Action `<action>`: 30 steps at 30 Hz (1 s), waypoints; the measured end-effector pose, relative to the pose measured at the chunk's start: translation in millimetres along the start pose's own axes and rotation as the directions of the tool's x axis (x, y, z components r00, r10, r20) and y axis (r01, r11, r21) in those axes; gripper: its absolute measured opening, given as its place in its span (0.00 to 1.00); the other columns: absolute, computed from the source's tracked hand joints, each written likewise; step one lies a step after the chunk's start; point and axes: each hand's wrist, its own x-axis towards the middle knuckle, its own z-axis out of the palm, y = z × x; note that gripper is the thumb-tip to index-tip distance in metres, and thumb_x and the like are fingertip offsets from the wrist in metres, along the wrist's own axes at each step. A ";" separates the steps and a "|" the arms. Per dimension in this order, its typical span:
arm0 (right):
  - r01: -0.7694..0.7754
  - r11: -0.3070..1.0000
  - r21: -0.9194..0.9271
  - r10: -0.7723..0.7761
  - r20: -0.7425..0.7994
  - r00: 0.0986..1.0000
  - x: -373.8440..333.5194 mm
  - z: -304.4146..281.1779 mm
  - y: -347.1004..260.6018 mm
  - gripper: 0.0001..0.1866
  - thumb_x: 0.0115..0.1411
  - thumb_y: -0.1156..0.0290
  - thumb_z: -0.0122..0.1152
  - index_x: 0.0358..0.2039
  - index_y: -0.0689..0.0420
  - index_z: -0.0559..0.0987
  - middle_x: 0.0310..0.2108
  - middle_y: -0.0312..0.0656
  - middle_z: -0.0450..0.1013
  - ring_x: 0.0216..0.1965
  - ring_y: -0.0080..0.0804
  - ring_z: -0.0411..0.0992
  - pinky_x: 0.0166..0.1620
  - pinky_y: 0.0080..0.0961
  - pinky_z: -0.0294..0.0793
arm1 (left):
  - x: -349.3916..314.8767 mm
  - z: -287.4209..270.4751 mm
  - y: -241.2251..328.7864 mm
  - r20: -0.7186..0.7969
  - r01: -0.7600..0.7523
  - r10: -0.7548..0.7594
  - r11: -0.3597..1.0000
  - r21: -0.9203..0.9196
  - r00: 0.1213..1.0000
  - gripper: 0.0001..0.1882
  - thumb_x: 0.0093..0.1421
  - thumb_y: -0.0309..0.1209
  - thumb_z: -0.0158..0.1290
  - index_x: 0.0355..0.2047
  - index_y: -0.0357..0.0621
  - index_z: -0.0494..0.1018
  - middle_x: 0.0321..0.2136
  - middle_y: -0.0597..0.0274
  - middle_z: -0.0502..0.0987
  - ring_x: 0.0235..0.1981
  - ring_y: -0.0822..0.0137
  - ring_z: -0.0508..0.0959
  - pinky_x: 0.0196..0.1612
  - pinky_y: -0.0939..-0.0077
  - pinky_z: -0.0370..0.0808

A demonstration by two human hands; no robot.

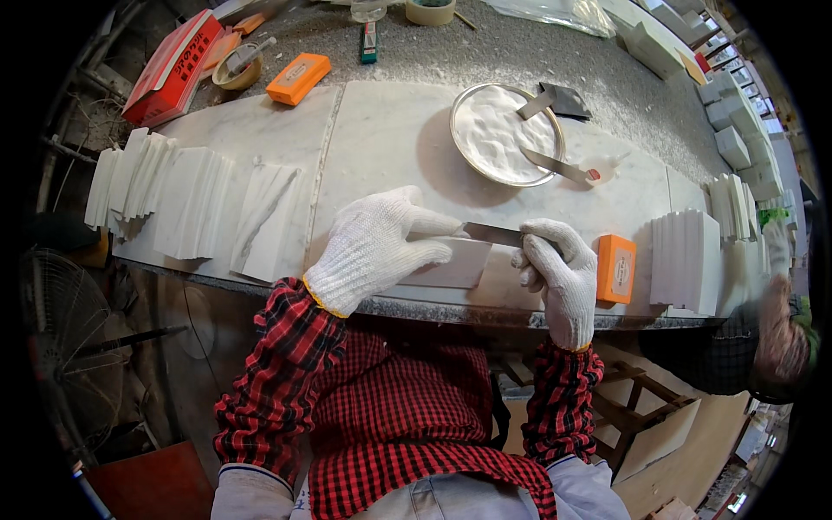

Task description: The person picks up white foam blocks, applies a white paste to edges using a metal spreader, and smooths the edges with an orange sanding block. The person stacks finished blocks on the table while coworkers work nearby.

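Note:
Both hands wear white knit gloves. My right hand [559, 276] pinches a thin flat metal scraper blade [494, 233], which points left at the table's front edge. Beside the blade's left end is my left hand [381, 241], thumb and index finger stretched out with a gap between them; the index fingertip meets or nearly meets the blade tip. Below the blade, a white stone tile [459, 267] lies flat, partly covered by my left hand. Further back stands a metal bowl [454, 143] of white powder or paste, with two more flat metal strips [555, 165] resting in it.
Stacked white tiles [192, 204] stand at the left, more stacks [680, 260] at the right. An orange box [616, 269] is right of my right hand; another orange box [299, 78] and a red carton [173, 74] lie farther back. A co-worker's arm [777, 334] is at far right.

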 end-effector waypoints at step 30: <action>0.316 0.948 -0.048 -0.316 -0.292 0.903 41.0 34.2 -23.5 0.13 0.69 0.71 0.62 0.50 0.65 0.82 0.29 0.38 0.80 0.25 0.18 0.73 0.29 0.17 0.71 | -10.4 5.5 3.8 -0.151 -0.124 0.133 0.990 0.066 0.979 0.21 0.51 0.38 0.70 0.47 0.54 0.87 0.27 0.56 0.75 0.29 0.57 0.78 0.35 0.63 0.75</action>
